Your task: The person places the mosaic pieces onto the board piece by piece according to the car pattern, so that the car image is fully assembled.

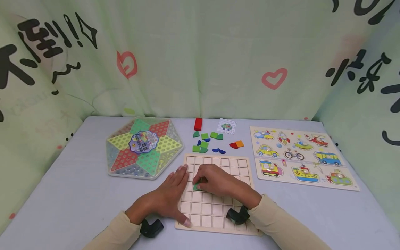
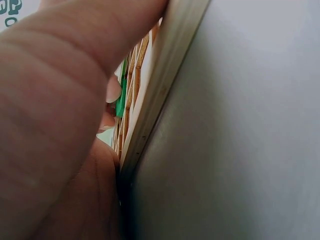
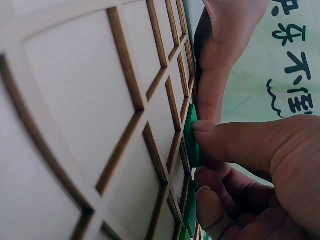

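A light wooden board with a carved grid of square cells lies in front of me. My left hand rests along its left edge, fingers straight, with the thumb at the near left corner. Over the board's left half, my right hand has its fingers curled and pinches a green quarter-round piece. In the right wrist view the thumb lies on this green piece, right at the grid. Beyond it a second green piece sits at the board, partly covered by the fingers.
Behind the board lie several loose pieces: green squares, blue half-rounds, a red piece and an orange square. A pattern card and red block are farther back. A hexagonal game board stands left, a vehicle puzzle right.
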Available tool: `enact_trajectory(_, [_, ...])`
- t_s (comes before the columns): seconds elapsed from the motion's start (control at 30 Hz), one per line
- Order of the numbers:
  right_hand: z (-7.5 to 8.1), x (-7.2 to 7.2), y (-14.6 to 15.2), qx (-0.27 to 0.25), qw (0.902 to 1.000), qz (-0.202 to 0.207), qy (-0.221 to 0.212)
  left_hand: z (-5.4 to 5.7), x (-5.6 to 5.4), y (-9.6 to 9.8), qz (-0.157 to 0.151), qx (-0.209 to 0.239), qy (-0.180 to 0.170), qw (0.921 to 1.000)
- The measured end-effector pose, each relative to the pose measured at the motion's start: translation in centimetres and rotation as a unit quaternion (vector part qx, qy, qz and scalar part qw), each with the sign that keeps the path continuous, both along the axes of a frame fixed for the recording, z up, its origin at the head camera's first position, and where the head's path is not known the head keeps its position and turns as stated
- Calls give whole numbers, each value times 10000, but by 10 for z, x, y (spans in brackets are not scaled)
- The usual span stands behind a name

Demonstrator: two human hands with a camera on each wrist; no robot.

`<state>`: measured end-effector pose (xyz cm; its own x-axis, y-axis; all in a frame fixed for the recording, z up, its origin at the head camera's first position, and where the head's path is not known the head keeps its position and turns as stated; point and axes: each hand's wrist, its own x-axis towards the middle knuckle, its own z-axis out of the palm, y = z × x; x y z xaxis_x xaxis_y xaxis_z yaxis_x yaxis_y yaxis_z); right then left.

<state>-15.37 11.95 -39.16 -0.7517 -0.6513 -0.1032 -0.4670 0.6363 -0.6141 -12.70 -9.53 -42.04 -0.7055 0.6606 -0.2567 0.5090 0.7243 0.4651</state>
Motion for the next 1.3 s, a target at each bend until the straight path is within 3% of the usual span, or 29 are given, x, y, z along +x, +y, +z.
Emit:
enact_trajectory(0.27, [0, -2, 4, -116, 9999, 69, 63, 1, 1, 1, 9, -30, 2, 10000])
enact_trajectory(0.57, [-4, -18, 16, -715, 9957, -595, 29, 2, 1, 1, 2, -4, -14, 10000])
enact_trajectory(0.83, [-7, -32, 25, -782, 9909, -1091, 118, 2, 2, 1, 21, -16, -12, 10000])
enact_trajectory(1.13, [-4, -53, 28, -925, 9755, -1997, 10, 2, 1, 0, 18, -16, -30, 10000])
enact_trajectory(1.3, [-5, -68, 30, -1052, 9675, -2298, -16, 1, 1, 1, 33, -18, -33, 10000])
